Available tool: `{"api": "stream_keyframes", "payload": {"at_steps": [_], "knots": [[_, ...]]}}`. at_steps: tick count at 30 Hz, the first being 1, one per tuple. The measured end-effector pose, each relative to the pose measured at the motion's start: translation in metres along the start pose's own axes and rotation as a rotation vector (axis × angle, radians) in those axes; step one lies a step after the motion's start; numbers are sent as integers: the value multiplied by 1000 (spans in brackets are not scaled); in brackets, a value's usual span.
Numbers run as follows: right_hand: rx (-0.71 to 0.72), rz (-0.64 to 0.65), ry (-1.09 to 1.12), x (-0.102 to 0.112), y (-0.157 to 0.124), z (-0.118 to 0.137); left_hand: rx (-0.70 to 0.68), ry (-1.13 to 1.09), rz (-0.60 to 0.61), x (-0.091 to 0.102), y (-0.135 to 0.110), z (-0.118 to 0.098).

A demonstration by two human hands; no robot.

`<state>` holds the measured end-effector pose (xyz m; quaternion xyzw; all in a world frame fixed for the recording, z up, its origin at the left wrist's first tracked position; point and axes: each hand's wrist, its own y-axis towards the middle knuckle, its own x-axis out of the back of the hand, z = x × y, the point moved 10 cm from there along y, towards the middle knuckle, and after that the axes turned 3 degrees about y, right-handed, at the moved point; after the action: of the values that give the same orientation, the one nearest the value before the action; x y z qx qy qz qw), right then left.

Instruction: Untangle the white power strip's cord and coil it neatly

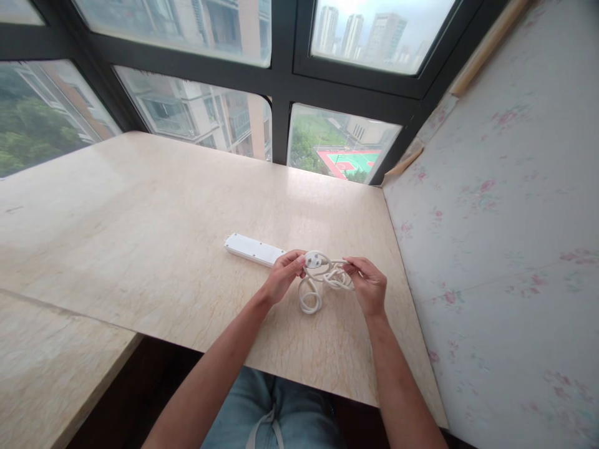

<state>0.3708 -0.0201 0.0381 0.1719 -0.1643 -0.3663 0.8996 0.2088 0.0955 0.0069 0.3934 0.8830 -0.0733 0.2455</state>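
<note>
Centre of frame, a bit right: both hands are up over the table [140,237], a pale marble-look top. The left hand [282,275] has thumb & fingers pinched together on the white plug [312,259], w/ the plug's face turned up toward the camera. The right hand [369,285], just right of it, has its fingertips closed on the white cord [333,277], which is bunched in loose coils btwn the two hands. One loop of the cord hangs lower, toward bottom centre, and looks to reach the tabletop. Can't tell if the rest of the coils touch the table.

The white power strip [253,248] lies flat on the table just left of and above the left hand, long side running from upper left to lower right. Its right end is hidden behind the left hand's fingers.

Both forearms come in from the bottom edge. Blue jeans [276,405] show at bottom centre, under the table's near edge.

Top of frame: dark-framed windows [281,81] w/ tall bldgs outside, and a red & green sports court [349,162] far below. Right side of frame: a wall [505,237] in pale floral covering, meeting the table's right edge.
</note>
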Motion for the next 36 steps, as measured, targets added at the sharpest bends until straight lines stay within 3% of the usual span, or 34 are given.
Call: {"api": "stream_keyframes", "payload": {"at_steps": [10,15,19,25,30,36], "knots": [[-316,-145,153,4,-8,-44,24,-101,-188,18,3,6],[-468,-250,368,12,-10,-61,0,-203,-225,28,4,6],[-490,-308,568,18,-7,-71,-1,-186,-208,28,5,7],[-469,-235,708,16,-2,-82,-16,-181,-272,36,7,7],[-440,-222,774,13,-1,-71,-28,-174,-293,38,7,6],[-502,-161,848,1,-3,-58,5,-90,-324,40,5,8]]}}
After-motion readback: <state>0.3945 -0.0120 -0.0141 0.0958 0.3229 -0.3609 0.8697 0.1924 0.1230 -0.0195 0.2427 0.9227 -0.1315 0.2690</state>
